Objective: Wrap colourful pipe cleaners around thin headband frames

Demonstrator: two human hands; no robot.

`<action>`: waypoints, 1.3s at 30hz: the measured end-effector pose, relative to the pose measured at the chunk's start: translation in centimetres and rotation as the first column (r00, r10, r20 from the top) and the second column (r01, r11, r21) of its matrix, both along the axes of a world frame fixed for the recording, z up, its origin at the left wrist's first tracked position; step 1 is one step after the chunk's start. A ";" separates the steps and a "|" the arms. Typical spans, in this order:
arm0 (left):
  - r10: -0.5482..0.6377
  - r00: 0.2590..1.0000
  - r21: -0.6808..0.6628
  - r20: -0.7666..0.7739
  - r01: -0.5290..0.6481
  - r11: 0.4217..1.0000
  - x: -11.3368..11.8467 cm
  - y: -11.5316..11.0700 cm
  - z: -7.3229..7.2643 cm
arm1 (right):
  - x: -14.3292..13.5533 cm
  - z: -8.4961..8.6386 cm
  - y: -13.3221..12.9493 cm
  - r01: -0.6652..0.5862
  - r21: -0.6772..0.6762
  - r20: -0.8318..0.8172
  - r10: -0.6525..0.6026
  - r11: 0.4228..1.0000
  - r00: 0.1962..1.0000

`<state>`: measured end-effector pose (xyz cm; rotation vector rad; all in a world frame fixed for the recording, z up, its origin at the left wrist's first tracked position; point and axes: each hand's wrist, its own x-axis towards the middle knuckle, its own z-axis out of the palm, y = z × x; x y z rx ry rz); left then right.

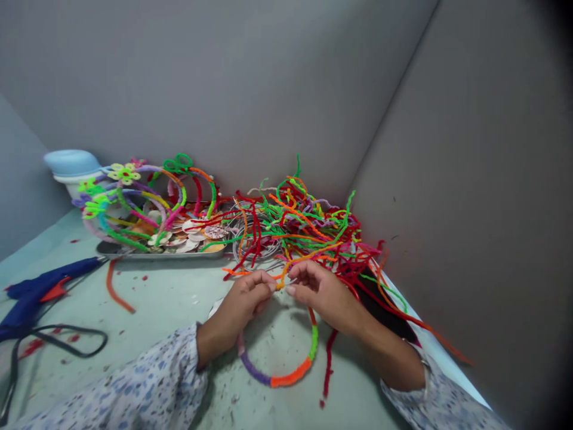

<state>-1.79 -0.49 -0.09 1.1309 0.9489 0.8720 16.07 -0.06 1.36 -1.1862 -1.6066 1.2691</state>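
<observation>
A round hoop (293, 377) wound in purple, orange and green fuzzy pipe cleaner hangs below my hands, its upper sides partly hidden by them. My left hand (248, 298) pinches the top of the hoop between thumb and forefinger, where a yellow-orange pipe cleaner (283, 276) is wrapped round it. Close beside it, my right hand (324, 295) has thumb and fingers drawn together at that pipe cleaner; the exact contact is partly hidden. The pipe cleaner's loose length runs up and right behind the right fingers.
A tangled heap of pipe cleaners (304, 218) lies behind my hands, beside coiled wire hoops (257, 248). To the left are a metal tray (165, 255) with round discs, finished flower-topped hoops (183, 185), a blue glue gun (49, 280) with its cord, and a blue-lidded container (74, 164).
</observation>
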 end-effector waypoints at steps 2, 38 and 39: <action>-0.016 1.000 -0.010 0.017 0.016 1.000 0.0 0.0 0.1 | -0.1 -0.3 -0.1 -0.040 0.015 -0.005 0.040 0.999 0.999; 0.031 0.996 0.086 -0.083 -0.024 0.996 -0.1 -0.2 -0.1 | -0.8 -0.8 -0.2 0.071 0.165 0.092 -0.087 0.984 0.992; 0.032 0.996 0.090 -0.084 -0.024 0.996 -0.1 -0.1 -0.1 | -0.9 -0.9 -0.2 0.068 0.155 0.085 -0.082 0.986 0.993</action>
